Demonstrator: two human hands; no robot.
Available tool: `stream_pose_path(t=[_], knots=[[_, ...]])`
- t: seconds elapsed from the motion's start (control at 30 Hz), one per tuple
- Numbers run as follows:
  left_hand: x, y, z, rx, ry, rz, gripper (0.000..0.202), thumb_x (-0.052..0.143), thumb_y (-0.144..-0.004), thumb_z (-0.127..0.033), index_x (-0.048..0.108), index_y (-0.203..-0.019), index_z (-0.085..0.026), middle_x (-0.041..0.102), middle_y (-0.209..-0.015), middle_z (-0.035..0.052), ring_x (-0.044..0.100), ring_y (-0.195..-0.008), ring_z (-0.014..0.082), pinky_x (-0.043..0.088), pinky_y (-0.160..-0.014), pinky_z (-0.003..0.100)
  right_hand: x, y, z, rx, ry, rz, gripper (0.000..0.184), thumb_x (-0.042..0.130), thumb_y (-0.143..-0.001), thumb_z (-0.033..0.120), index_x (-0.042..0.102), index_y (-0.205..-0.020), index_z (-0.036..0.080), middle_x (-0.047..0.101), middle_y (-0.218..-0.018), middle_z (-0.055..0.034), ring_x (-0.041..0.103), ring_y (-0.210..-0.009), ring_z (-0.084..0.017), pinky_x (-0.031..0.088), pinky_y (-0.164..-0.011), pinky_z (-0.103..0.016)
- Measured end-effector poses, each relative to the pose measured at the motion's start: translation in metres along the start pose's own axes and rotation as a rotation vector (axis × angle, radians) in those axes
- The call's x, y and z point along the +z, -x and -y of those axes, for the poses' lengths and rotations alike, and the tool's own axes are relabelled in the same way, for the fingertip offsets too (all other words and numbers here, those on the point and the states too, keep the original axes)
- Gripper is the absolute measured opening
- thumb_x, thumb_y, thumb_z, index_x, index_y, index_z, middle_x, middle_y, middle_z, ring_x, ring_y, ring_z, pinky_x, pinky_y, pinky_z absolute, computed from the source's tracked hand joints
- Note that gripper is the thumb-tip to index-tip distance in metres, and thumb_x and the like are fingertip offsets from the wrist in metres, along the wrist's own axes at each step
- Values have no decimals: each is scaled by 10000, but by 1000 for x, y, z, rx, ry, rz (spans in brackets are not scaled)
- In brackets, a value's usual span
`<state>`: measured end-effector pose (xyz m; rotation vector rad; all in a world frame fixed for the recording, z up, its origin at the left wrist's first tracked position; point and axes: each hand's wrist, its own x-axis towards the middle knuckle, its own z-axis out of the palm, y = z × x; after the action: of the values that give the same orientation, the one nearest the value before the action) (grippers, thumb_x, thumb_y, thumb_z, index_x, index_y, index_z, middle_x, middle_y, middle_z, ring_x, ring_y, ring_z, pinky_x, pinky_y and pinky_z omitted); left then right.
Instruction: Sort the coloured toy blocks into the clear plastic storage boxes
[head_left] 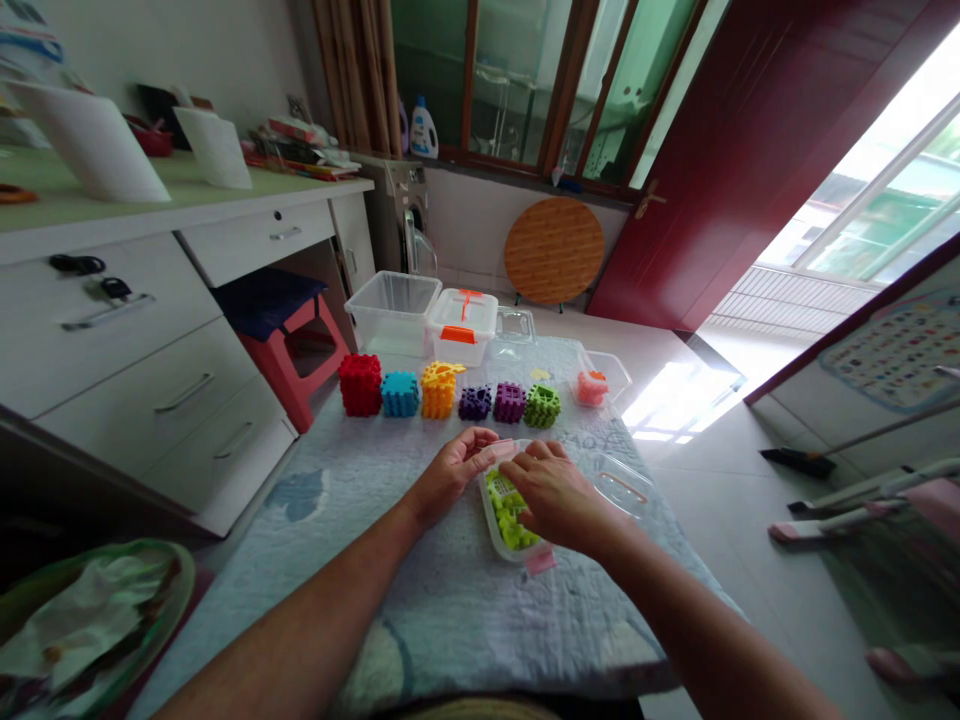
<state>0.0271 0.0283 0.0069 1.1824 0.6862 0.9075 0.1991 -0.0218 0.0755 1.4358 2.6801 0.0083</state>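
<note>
A small clear plastic box [491,525] with pink latches sits on the cloth-covered table, holding yellow-green interlocking puzzle pieces [511,520]. My left hand [459,468] is closed at the box's far left corner, its thumb and fingers at the rim by the pink latch. Over the box's far right part is my right hand [559,492], fingers bent down toward the pieces and the far rim. Its fingertips are partly hidden, and what they grip cannot be made out. The clear lid [622,485] lies just right of the box.
Beyond the hands stand puzzle cubes: red [361,385], blue [400,394], yellow [438,390], two purple [510,402] and green [542,406]. Farther back are an open clear bin [394,315] and a lidded box [463,330]. A tub [606,378] holds coral pieces.
</note>
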Motion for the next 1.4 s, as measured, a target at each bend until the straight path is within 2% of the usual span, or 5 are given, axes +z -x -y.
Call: stream_pose_path(t=[0.27,0.4,0.9,1.1,1.4], knots=[[-2,-1,4,0,-12,6,323,679,-814,-394,601,-1048,-184,648,-1049,56,587,-989,201,414,-920,323,2,-1,0,63,18,-18,60,592,-875,212,637,-909,192,668,-938,-74,530,-935,-249,356,-827,-382],[-2,-1,5,-9,-6,12,328,668,-823,-387,591,-1065,-180,646,-1039,53,585,-968,192,419,-891,310,2,0,1,85,58,-80,62,590,-880,207,625,-929,194,648,-940,-76,509,-934,-254,349,-827,-389],[-2,-1,4,-12,-5,8,350,684,-801,-406,598,-1051,-177,642,-1031,51,581,-943,186,422,-879,311,-7,7,-4,6,-76,2,225,704,-763,256,627,-965,196,655,-999,-64,514,-982,-248,361,-881,-385],[-2,-1,4,-7,-16,6,327,679,-808,-382,592,-1047,-176,631,-1009,38,577,-930,177,423,-870,300,-4,3,2,13,-67,5,146,596,-780,131,617,-915,185,650,-966,-72,504,-974,-233,354,-899,-370],[-1,0,3,2,-20,10,318,675,-808,-385,598,-1042,-184,641,-1021,42,580,-945,188,419,-882,312,-3,7,-5,-23,-87,-29,95,611,-827,163,625,-914,198,641,-990,-59,495,-1000,-229,340,-910,-370]])
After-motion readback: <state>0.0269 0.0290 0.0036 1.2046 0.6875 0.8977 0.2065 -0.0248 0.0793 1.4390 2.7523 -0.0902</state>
